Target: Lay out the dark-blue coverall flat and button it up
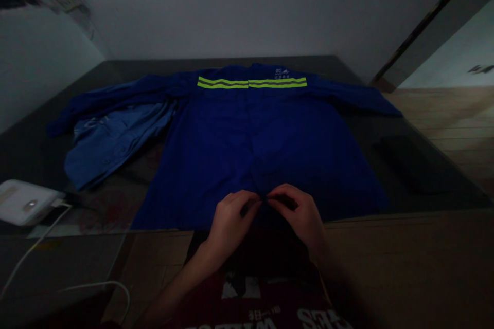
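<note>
A dark blue work jacket [293,133] with yellow-green reflective stripes across the chest lies spread on the table, its sleeves reaching out to both sides. Its front seam runs down the middle toward me. At the hem by this seam, my left hand [236,213] and my right hand [299,211] face each other, fingertips almost meeting. Each hand pinches the jacket's front edge between thumb and fingers. The exact bit of cloth between the fingertips is small and dark.
A folded lighter blue garment [116,139] lies partly under the jacket's left sleeve. A white power bank [29,203] with a white cable sits at the table's left front. On the right lies a dark flat object [411,164]. A wall closes off the table's far side.
</note>
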{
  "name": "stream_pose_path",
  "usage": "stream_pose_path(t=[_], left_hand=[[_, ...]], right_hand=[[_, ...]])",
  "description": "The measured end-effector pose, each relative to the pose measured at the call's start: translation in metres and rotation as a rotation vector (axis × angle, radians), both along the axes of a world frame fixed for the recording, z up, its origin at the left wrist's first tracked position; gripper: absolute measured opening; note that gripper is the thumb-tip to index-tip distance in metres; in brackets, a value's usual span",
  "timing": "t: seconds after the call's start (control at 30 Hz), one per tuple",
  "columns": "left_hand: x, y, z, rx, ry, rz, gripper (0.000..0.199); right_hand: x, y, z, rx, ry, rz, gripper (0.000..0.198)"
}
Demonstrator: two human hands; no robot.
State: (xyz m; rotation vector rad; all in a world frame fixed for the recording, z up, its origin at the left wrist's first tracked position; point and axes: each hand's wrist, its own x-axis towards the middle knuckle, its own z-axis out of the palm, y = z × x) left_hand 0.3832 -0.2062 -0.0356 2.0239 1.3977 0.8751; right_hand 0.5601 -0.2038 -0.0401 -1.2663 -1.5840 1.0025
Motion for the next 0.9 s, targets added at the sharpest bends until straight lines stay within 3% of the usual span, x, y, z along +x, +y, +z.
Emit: stream_pose_path(t=[0.6,0.73,0.9], left_hand=[[-0.007,-0.002,0.004,-0.151,-0.070,-0.119,0.017],[-0.003,-0.002,0.004,-0.125,0.012,-0.063,0.011],[0.000,0.002,0.001,-0.060,0.078,-0.024,0.020]], right_hand=[[-0.008,0.003,-0.004,0.185,-0.102,-0.001,0.005],[-0.012,-0.001,-0.006,0.220,-0.131,-0.034,0.010],[-0.016,-0.004,-0.009,0.261,-0.137,-0.071,0.014]])
